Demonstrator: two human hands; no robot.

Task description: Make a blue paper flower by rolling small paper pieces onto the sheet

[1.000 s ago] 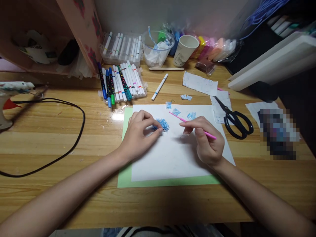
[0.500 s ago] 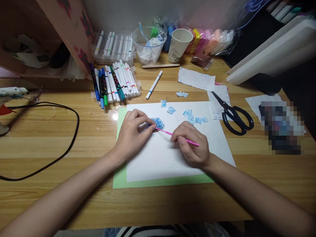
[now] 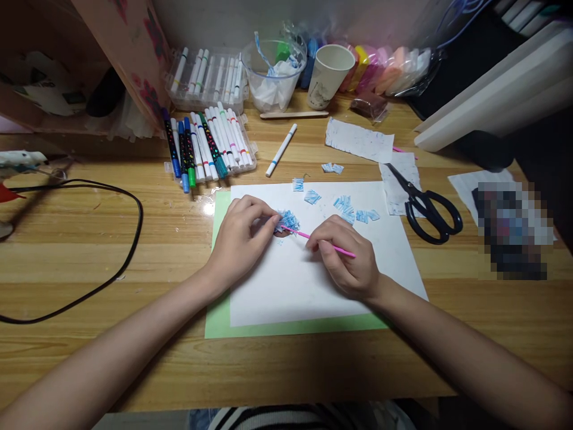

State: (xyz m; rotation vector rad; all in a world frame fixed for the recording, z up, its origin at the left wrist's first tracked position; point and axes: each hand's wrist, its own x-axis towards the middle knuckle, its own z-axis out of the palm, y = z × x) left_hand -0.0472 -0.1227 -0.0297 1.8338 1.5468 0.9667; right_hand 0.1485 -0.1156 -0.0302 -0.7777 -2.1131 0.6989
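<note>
On the white paper sheet lies a round clump of blue-and-white shredded paper, with a brown edge showing beneath it. The thumb and fingers of my left hand are closed on the clump's left side and partly cover it. My right hand grips a thin pink stick tool like a pen; its tip touches the clump. Beyond my hands are several small blue-striped paper pieces, some with fringed edges.
Black-handled scissors lie right of the sheet, partly over torn white paper. Markers, a clear plastic cup and a paper cup line the back. A black cable loops at left. Green paper underlies the sheet.
My left thumb has drawn back slightly from the tool tip, and more of the clump and its brown edge shows. The pink tool has shifted a little to the left. The view has shifted slightly.
</note>
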